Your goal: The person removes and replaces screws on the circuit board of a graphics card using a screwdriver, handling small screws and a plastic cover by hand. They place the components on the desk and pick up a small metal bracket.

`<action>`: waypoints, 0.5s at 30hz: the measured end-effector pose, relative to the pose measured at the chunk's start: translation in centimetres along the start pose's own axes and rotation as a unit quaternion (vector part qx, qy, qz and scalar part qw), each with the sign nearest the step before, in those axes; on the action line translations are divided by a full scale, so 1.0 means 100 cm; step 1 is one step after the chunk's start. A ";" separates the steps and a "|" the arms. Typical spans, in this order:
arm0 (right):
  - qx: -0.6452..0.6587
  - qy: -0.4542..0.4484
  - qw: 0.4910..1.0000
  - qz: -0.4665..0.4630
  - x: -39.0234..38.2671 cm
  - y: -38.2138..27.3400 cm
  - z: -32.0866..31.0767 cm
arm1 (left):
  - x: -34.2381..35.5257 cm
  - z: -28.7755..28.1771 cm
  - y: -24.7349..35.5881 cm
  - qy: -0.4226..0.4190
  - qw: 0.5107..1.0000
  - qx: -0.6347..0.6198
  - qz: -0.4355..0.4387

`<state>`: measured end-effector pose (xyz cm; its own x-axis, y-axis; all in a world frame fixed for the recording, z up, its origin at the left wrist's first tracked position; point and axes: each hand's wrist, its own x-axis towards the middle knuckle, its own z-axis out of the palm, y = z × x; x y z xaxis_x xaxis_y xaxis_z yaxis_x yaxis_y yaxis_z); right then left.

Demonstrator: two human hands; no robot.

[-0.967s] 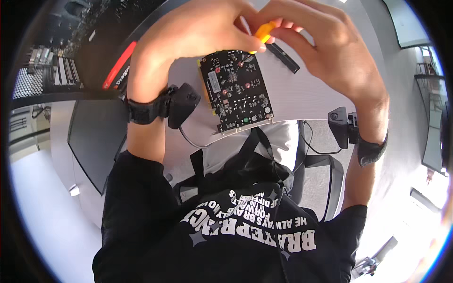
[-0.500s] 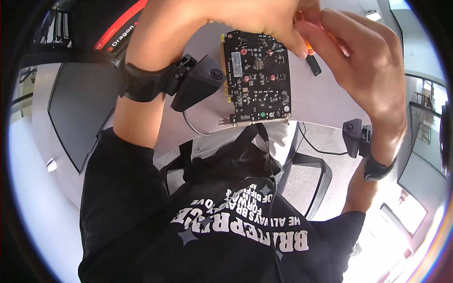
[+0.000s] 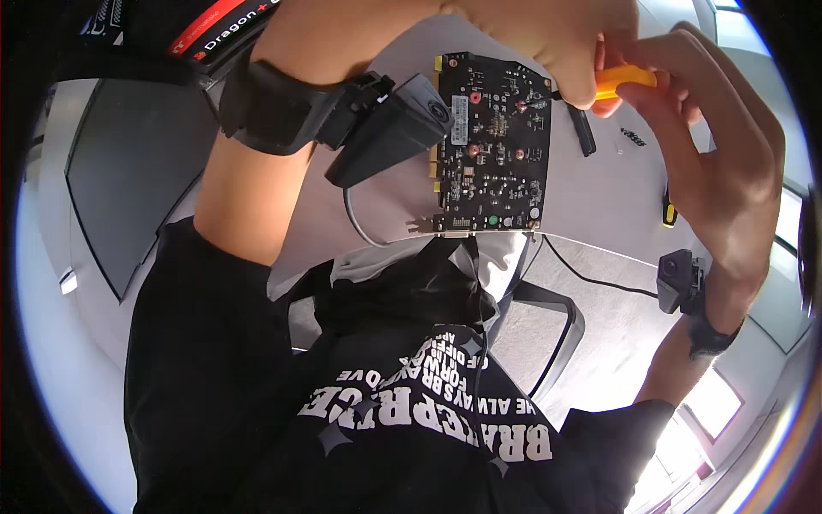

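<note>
**Two hands meet on an orange tool just off a circuit card's far right corner.**

Nearest is the wearer's black shirt point(image 3: 231, 411), printed in white, on the near side of the card point(image 3: 505, 184). A chair arm point(image 3: 565, 330) stands between shirt and card level, slightly right. The card lies flat on the pale table point(image 3: 599, 201), long axis running away from the wearer, metal bracket at the table's near edge, gold contacts along its left side.

A strapped camera point(image 3: 398, 128) on the left wrist sits just left of the card; a second camera point(image 3: 681, 278) on the right wrist is well to its right.

The orange tool point(image 3: 629, 80) is right of the card's far end, its handle lying crosswise to the card's long axis. The right hand point(image 3: 719, 120) closes thumb and fingers on the handle's right end. The left hand point(image 3: 548, 38) is nearer the card; its thumb meets the handle's left end, but whether its hidden fingers pinch cannot be told.

Right of the card lie a black bar point(image 3: 584, 133), small dark pieces point(image 3: 633, 137) and a yellow-and-black handle point(image 3: 669, 212). Farthest, beyond the card to the left, is a red-and-black box point(image 3: 224, 32).
</note>
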<state>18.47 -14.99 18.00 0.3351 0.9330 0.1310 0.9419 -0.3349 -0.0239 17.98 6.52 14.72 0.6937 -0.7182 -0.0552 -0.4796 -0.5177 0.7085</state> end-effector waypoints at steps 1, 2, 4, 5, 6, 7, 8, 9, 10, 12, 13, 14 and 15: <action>-0.032 0.007 0.999 0.002 -0.002 -0.001 0.000 | 0.002 0.003 0.000 0.005 1.000 -0.005 0.009; -0.029 0.007 1.000 -0.003 -0.001 -0.004 0.002 | -0.001 -0.001 0.005 0.008 1.000 -0.007 0.003; 0.000 0.017 0.999 0.030 0.002 -0.013 0.003 | -0.003 -0.014 0.016 -0.064 0.996 -0.006 -0.057; 0.047 0.005 0.998 0.051 0.010 -0.015 0.014 | -0.012 -0.013 -0.001 -0.061 0.995 -0.007 -0.084; 0.035 -0.007 0.997 0.068 0.001 -0.017 0.012 | -0.002 -0.009 -0.016 -0.072 0.993 -0.084 0.032; 0.011 -0.001 0.997 0.074 -0.009 -0.019 0.011 | 0.011 -0.004 -0.029 -0.084 0.973 -0.160 0.146; 0.004 0.022 0.998 0.051 -0.004 -0.021 0.011 | 0.004 -0.007 -0.026 -0.078 0.975 -0.157 0.135; -0.019 0.007 0.998 0.058 0.000 -0.028 0.008 | -0.001 -0.009 -0.021 -0.078 0.985 -0.100 0.114; -0.012 0.013 0.999 0.047 0.005 -0.027 0.011 | -0.005 -0.011 -0.016 -0.079 0.992 -0.043 0.092; -0.039 -0.004 0.997 0.069 -0.007 -0.022 0.025 | 0.024 -0.022 -0.008 -0.180 0.981 -0.052 0.040; -0.051 -0.024 0.995 0.085 -0.010 -0.019 0.029 | 0.029 -0.028 -0.005 -0.275 0.959 -0.053 -0.033; -0.052 -0.025 0.995 0.084 -0.011 -0.018 0.028 | 0.028 -0.022 -0.005 -0.274 0.960 -0.054 -0.032; -0.048 -0.041 0.994 0.094 -0.009 -0.019 0.029 | 0.020 -0.009 -0.004 -0.199 0.979 -0.020 -0.033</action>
<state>16.44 -14.82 15.05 0.5091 0.8592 0.0512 0.8575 -0.5114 0.0555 20.06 5.71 15.00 0.4537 -0.8127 -0.3657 -0.4144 -0.5557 0.7208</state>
